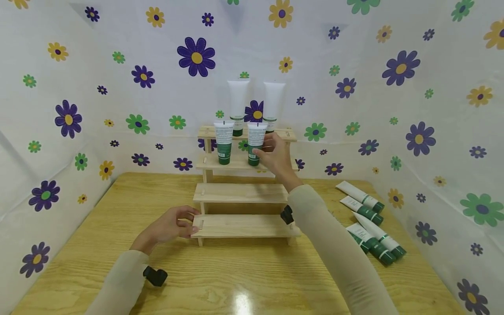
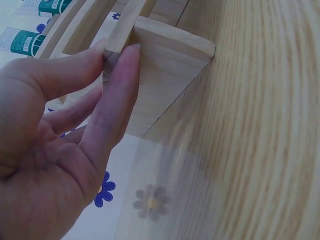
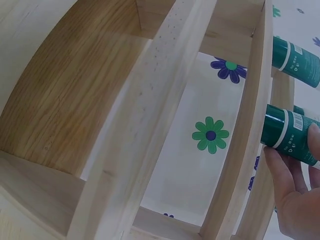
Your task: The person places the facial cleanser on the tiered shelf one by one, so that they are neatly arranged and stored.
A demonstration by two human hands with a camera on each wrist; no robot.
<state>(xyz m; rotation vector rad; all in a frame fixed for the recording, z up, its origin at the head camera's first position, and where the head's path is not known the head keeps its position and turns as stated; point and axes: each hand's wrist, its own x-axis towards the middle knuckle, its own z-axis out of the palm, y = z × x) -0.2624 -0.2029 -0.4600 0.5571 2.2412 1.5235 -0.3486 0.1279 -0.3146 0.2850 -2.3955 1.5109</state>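
A stepped wooden rack [image 1: 240,193] stands on the table, with tubes on its upper two steps. My right hand [image 1: 276,156] grips a small white-and-green squeeze tube [image 1: 256,139] that stands cap down on the second step from the top. In the right wrist view, fingers and thumb lie round its green lower part [image 3: 287,131]. A matching tube [image 1: 224,144] stands to its left. Two taller white tubes [image 1: 238,98] are upright on the top step behind. At the lower left, my left hand [image 1: 170,226] pinches the end of the bottom step [image 2: 122,37] between thumb and finger.
Several more white-and-green tubes [image 1: 360,195] lie in a loose group on the table's right side, some overlapping. A white cloth [image 1: 169,92] printed with flowers hangs behind and at both sides. The wooden table [image 1: 220,280] extends in front of the rack.
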